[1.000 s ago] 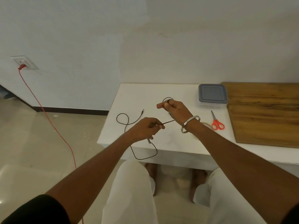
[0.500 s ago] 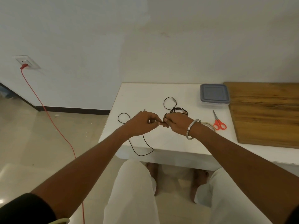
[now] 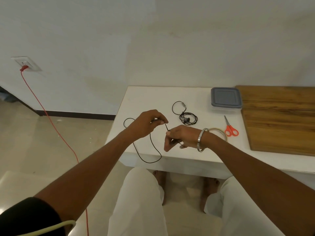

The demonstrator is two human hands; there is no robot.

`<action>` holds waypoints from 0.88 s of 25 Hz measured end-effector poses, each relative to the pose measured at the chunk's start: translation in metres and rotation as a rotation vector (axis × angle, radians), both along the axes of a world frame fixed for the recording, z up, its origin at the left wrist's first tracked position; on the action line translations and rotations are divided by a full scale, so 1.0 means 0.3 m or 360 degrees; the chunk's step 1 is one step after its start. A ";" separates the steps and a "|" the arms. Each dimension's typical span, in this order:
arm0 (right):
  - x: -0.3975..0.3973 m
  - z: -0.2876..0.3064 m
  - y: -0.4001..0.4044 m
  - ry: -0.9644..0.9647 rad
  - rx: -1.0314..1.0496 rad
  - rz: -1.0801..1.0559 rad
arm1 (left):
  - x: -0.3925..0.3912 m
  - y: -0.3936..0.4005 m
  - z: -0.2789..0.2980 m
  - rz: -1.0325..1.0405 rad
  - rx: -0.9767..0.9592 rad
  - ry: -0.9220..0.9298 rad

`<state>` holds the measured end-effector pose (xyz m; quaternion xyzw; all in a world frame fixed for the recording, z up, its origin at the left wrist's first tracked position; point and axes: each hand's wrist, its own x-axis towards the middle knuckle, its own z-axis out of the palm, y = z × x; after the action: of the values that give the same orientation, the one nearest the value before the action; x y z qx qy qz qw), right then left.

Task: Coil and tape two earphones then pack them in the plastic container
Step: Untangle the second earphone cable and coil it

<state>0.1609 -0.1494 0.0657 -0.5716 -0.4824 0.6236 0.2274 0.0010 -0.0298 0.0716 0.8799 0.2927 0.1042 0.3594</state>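
Black earphone cable (image 3: 154,147) stretched between both hands above desk (image 3: 146,99) front edge, left hand (image 3: 147,122) pinching one end, right hand (image 3: 179,137) pinching other, slack loop hanging at 6 o'clock, second earphone (image 3: 187,117) loosely bundled at 1 o'clock, lidded plastic container (image 3: 225,99) beyond, tape roll (image 3: 219,132) by right wrist.

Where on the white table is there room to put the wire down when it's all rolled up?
The far left corner of the white table is bare, between the wall edge and the other earphone. A small bare patch lies between that earphone and the container. The right side is crowded: scissors, tape roll and wooden board.
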 end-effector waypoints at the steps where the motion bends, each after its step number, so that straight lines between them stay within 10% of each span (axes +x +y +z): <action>1: -0.011 0.013 0.000 0.0263 -0.0066 -0.0039 | -0.001 -0.003 -0.008 0.0021 -0.0069 -0.0031; 13: -0.025 0.069 0.021 0.1423 0.0052 -0.0584 | -0.002 -0.075 -0.066 0.0212 -0.0858 -0.0317; 22: -0.031 0.071 0.034 0.1573 0.0213 -0.0962 | 0.021 -0.143 -0.112 0.0115 -0.0847 -0.0031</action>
<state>0.1517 -0.1392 0.0870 -0.3094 -0.1728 0.6918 0.6291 0.0074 -0.0728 0.0381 0.7424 0.3375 0.0449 0.5770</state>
